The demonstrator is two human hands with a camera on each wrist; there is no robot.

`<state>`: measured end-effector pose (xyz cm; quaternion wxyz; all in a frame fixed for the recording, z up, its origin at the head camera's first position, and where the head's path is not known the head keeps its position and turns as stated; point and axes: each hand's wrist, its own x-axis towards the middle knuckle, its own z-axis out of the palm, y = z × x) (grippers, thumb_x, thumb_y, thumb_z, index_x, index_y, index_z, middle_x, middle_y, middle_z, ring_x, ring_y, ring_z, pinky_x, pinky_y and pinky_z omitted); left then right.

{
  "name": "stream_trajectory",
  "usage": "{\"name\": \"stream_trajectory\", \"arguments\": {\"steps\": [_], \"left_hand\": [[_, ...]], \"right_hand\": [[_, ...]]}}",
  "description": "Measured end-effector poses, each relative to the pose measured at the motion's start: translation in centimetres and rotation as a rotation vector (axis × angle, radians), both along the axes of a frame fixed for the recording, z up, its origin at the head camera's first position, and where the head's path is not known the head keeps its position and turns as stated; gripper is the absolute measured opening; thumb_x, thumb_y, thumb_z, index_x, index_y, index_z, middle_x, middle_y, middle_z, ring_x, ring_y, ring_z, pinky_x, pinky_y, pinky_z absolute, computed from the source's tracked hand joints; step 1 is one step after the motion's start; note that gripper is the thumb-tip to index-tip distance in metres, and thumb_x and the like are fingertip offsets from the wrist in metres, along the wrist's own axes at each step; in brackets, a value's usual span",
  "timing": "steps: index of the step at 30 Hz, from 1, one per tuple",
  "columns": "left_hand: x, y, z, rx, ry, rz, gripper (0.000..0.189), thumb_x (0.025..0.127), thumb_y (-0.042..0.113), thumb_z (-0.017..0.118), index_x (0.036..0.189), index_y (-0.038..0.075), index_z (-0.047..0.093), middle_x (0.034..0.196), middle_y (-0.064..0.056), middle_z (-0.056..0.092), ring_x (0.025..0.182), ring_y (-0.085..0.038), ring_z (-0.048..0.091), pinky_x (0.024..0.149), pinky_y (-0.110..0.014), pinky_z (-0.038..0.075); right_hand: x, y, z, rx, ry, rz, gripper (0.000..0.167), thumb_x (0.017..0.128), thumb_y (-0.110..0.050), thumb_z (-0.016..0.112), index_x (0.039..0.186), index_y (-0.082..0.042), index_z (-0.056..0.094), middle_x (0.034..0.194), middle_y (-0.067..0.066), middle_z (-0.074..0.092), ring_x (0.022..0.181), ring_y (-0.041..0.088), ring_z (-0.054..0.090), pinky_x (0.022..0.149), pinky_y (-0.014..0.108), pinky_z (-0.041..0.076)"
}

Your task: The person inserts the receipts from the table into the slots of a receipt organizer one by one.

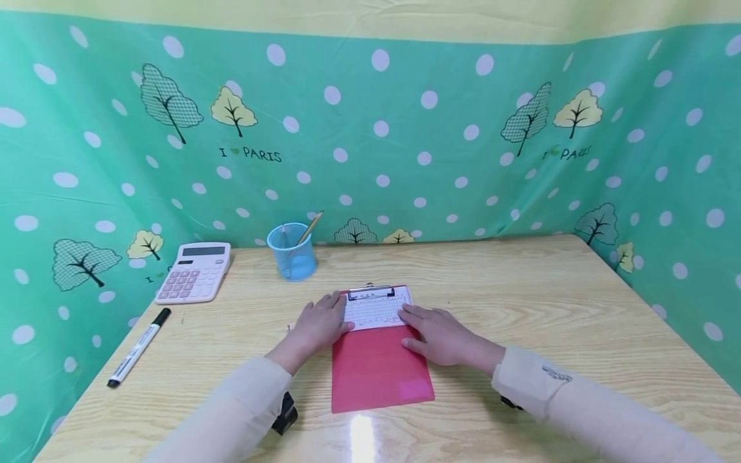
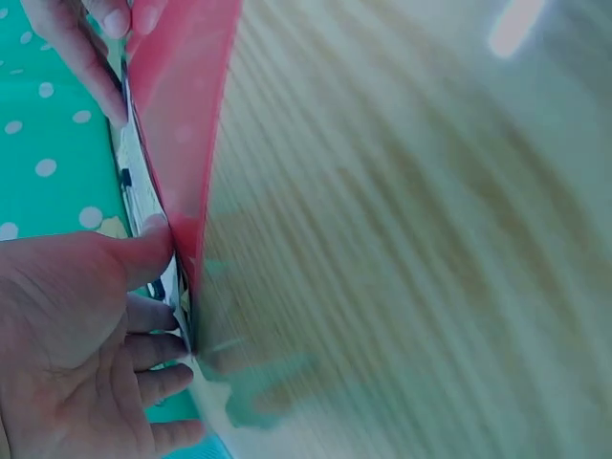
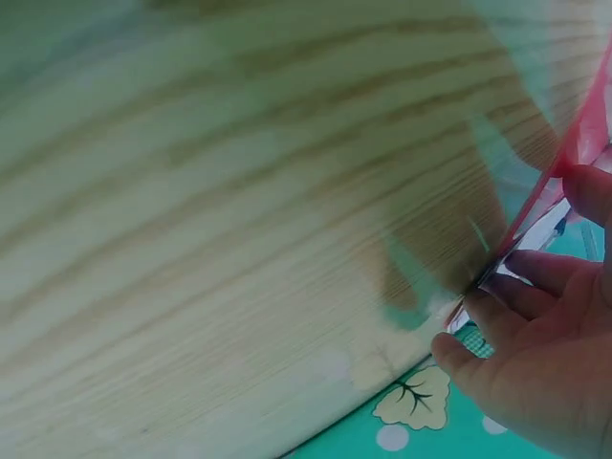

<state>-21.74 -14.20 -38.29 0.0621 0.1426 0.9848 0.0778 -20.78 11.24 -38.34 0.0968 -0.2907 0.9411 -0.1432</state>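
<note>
A red clipboard [image 1: 379, 370] lies flat on the wooden table. Under its black metal clip [image 1: 372, 293] is a small white printed form [image 1: 376, 310] with ruled lines, covering only the upper part of the board. My left hand [image 1: 320, 323] rests along the clipboard's upper left edge, its thumb touching the form's lower left corner. On the opposite side, my right hand [image 1: 440, 335] touches the board's right edge, with fingertips reaching onto the form. Both hands' fingers look extended; the left wrist view shows the left thumb [image 2: 148, 251] against the paper.
Behind the clipboard to the left stands a blue mesh pen cup [image 1: 294, 257] holding a pencil [image 1: 309, 228]. A pale pink calculator [image 1: 193, 273] and a black-capped white marker [image 1: 139, 347] lie at the table's left side. A green dotted curtain [image 1: 405, 180] closes off the back and sides.
</note>
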Motion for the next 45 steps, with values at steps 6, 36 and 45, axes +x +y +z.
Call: {"name": "stream_trajectory", "arguments": {"steps": [6, 36, 45], "left_hand": [[-0.8, 1.0, 0.2, 0.005, -0.037, 0.014, 0.064, 0.103, 0.031, 0.06, 0.151, -0.006, 0.04, 0.158, -0.023, 0.036, 0.147, -0.04, 0.033, 0.115, -0.06, 0.028], [-4.4, 5.0, 1.0, 0.001, -0.068, 0.078, 0.063, 0.104, 0.034, 0.058, 0.155, 0.002, 0.038, 0.162, -0.015, 0.034, 0.151, -0.034, 0.026, 0.12, -0.054, 0.02], [-4.1, 4.0, -0.4, -0.024, 0.056, 0.035, 0.065, 0.106, 0.042, 0.052, 0.156, 0.004, 0.037, 0.16, -0.018, 0.036, 0.149, -0.037, 0.028, 0.119, -0.058, 0.02]], "right_hand": [[-0.3, 0.5, -0.1, 0.012, -0.021, -0.039, 0.064, 0.101, -0.034, 0.064, 0.153, -0.003, 0.043, 0.159, 0.016, 0.038, 0.148, 0.035, 0.032, 0.117, 0.06, 0.024], [-4.1, 3.9, -0.2, -0.023, -0.088, -0.09, 0.066, 0.102, -0.035, 0.062, 0.155, -0.005, 0.039, 0.161, 0.021, 0.032, 0.148, 0.043, 0.028, 0.116, 0.062, 0.025], [-4.5, 4.6, -0.3, -0.093, -0.102, -0.084, 0.064, 0.102, -0.033, 0.062, 0.154, -0.004, 0.041, 0.161, 0.022, 0.032, 0.148, 0.044, 0.027, 0.116, 0.06, 0.025]]}}
